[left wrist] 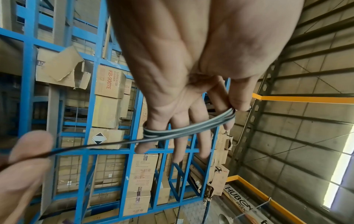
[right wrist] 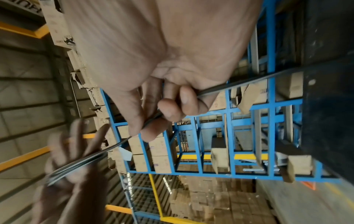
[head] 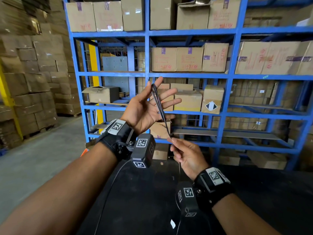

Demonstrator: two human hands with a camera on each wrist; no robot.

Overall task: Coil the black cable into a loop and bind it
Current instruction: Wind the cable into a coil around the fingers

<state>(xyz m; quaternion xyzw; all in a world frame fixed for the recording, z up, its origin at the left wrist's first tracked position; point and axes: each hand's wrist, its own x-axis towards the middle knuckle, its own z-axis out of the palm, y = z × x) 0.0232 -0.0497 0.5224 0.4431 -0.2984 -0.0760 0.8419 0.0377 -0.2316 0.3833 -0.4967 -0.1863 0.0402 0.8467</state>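
My left hand point(head: 162, 97) is raised palm toward me with fingers straight and spread. Several turns of the black cable point(head: 160, 107) run across it, from the thumb to the little finger point(left wrist: 145, 136). In the left wrist view the cable point(left wrist: 184, 128) turns lie side by side across the fingers. Just below, my right hand point(head: 171, 139) pinches the free strand between thumb and fingers. In the right wrist view the strand point(right wrist: 229, 86) passes through the curled fingers of the right hand point(right wrist: 162, 119) and trails off. The rest of the cable hangs toward the black table point(head: 254, 192).
A blue steel rack point(head: 147, 75) with cardboard boxes point(head: 188, 100) stands right behind the table. Stacked cartons point(head: 30, 82) fill the left side beyond a grey concrete floor point(head: 33, 167). A small white tag point(head: 172, 223) lies on the table near my right forearm.
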